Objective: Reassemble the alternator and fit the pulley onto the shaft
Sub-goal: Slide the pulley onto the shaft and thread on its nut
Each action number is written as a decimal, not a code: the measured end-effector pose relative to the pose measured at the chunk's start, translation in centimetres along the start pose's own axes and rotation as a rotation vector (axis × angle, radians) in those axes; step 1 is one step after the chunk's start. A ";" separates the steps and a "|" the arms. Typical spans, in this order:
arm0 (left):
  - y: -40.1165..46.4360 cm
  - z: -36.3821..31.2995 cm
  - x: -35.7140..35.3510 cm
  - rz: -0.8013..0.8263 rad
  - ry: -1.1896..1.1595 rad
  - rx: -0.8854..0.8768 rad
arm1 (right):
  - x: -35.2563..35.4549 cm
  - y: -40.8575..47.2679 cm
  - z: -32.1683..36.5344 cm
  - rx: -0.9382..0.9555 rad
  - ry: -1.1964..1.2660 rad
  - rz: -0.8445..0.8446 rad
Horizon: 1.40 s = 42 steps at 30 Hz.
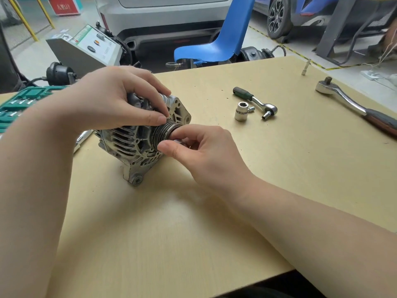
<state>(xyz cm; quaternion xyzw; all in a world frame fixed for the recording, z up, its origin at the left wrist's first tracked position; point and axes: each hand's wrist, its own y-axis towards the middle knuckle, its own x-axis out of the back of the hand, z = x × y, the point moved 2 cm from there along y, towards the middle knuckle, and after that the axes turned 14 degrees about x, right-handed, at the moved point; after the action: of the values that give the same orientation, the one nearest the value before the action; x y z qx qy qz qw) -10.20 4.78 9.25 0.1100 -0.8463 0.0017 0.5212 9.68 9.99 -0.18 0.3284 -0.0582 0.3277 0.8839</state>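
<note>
Alternator [131, 145] lying on its side near the middle of the wooden table [171, 233], grooved pulley [164, 131] on its front end, facing right. Left hand [107, 102] curled over the housing top, thumb against the pulley; right hand [199, 149] pinching a small metal piece [178, 141] at the pulley face. Small ratchet [256, 102] and socket [241, 111] well apart to the right.

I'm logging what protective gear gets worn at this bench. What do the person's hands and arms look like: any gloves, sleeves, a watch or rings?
Nothing is worn as far as the view shows. The left hand and right hand are bare, without gloves, and no rings show on the fingers in view. Both forearms are uncovered up to the picture's edge, with no sleeve, cuff, watch or wristband visible.
</note>
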 end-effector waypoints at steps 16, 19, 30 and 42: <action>0.3 -2.0 -2.1 -0.403 0.094 0.165 | -0.6 -0.7 -0.6 -0.166 0.210 -0.206; 0.7 -2.0 -2.2 -0.419 0.144 0.197 | 0.0 -0.4 -0.9 -0.225 0.309 -0.240; 0.8 -1.5 -1.7 -0.292 0.222 0.123 | 1.0 0.0 -1.2 -0.245 0.313 -0.269; 0.3 -2.0 -1.1 -0.130 0.286 0.046 | 0.3 0.6 -1.6 -0.126 0.157 -0.362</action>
<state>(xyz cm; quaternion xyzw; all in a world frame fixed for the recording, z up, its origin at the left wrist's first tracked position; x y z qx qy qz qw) -8.04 5.49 9.23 0.1754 -0.7544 0.0030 0.6326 9.39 11.45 -1.00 0.2509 0.0504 0.1839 0.9490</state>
